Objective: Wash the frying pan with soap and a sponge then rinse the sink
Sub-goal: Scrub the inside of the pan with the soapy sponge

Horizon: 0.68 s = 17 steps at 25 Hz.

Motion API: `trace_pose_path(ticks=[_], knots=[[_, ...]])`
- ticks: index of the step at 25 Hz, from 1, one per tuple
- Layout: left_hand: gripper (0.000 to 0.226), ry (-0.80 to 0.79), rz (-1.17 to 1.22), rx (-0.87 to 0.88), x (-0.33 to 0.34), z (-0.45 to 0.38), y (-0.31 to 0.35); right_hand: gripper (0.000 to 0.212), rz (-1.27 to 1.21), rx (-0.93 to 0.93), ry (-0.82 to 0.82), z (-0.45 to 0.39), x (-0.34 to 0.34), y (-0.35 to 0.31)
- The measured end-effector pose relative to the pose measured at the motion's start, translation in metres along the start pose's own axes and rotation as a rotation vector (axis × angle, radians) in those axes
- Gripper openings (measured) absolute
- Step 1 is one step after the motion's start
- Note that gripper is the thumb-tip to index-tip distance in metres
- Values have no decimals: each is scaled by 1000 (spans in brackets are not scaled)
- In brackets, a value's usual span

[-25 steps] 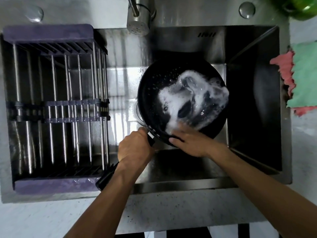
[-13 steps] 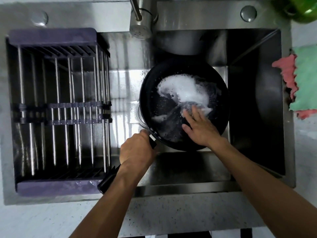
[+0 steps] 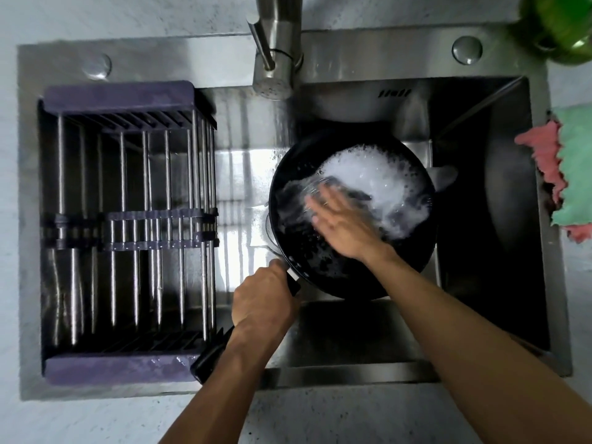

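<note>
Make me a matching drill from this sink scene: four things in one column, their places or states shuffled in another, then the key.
1. frying pan
2. left hand
3. drying rack
4. cloths

A. on the counter right of the sink
B. grips the pan's handle
C. spans the sink's left part
D. holds white suds

Pairs: 1-D, 2-B, 3-C, 4-A

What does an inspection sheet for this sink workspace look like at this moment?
Surface: steel sink, wet; pale counter around it.
Job's things: black frying pan in the basin, foam inside; sponge mostly hidden under the fingers.
Clutter: purple drying rack across the sink's left part; pink and green cloths on the right counter; green object in the far right corner.
Hands: left hand grips the pan handle; right hand presses flat inside the pan.
Cables: nothing seen.
Surroundings: faucet, no water stream visible.
</note>
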<state>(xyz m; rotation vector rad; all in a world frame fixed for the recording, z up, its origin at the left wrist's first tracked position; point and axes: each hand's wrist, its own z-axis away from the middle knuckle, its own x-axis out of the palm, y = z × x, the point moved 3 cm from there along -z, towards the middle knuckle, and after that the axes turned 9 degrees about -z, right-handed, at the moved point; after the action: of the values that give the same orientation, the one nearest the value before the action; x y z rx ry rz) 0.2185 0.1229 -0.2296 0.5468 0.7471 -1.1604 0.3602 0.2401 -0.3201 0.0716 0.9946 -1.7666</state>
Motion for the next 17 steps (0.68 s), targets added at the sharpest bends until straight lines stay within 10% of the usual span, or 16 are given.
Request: trace_pose_path(ticks=[2,6,9,14,17], knots=[[42,5,9,3,0,1,0,62,-103,334,221,-8,-9,5],[37,23,-3,2,-1,-1,0,62,67,-139,-6,-14,7,-22],[40,18,16,13,-2,2,1,67,-91,411,318,-23,-18,7],[37,13,8,-3,-2,1,0,66,223,-99,82,-33,-7,-27],[37,9,20,-1,-2,1,0,71,266,226,310,-28,-35,2]])
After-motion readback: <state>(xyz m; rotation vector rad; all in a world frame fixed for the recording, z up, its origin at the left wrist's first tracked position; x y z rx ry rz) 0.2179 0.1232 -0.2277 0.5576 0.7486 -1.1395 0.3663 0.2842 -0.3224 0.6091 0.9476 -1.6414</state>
